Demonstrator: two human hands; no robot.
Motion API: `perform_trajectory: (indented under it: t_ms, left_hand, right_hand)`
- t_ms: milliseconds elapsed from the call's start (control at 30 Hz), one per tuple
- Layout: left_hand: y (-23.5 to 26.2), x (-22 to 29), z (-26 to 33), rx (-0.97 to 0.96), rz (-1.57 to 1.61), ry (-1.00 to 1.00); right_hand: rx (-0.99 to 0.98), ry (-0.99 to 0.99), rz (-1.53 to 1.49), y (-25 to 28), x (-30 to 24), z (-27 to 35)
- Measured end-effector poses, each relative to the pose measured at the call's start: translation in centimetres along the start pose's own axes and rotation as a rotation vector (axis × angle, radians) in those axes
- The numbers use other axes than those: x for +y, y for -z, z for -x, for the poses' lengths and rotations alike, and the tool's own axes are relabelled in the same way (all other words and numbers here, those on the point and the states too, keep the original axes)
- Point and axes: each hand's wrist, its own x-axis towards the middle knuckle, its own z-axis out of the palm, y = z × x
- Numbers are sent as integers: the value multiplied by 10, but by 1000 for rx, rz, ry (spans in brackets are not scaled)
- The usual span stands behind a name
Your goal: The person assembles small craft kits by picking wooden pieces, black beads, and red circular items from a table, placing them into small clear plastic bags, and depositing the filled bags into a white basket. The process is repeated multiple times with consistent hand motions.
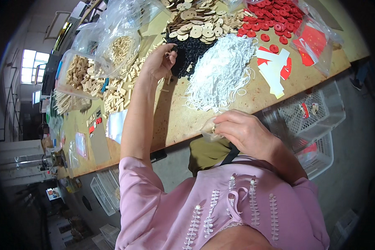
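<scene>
My left hand (pixel 157 61) reaches over the table, its fingers closed in a pinch on a small dark piece (pixel 173 48). Right beside it spreads a pile of small black pieces (pixel 189 56). Close to the table's front edge, my right hand (pixel 246 132) grips a small clear plastic bag (pixel 209 134) with pale wooden-coloured contents, which I cannot make out clearly. Between the two hands lies a heap of white cords (pixel 221 73).
Behind the black pile are round wooden discs (pixel 196 29) and red discs (pixel 275 18). White and red cards (pixel 275 68) lie to the right. Small wooden blocks (pixel 117 95) and a filled plastic tub (pixel 77 75) occupy the left. Plastic crates (pixel 321 108) stand below the table edge (pixel 312 83).
</scene>
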Motion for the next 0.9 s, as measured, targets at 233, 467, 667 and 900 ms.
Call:
perform_trajectory:
  t_ms: [233, 467, 667, 900]
  left_hand:
    - [-19, -4, 28, -49, 426, 44]
    - [0, -18, 33, -283, 647, 110]
    - [-3, -20, 38, -238, 593, 99]
    - [0, -22, 41, -221, 587, 95]
  right_hand:
    - [-10, -4, -2, 1, -2, 0]
    - [16, 13, -6, -5, 2, 1]
    - [14, 15, -18, -6, 0, 0]
    - [4, 13, -37, -8, -1, 0]
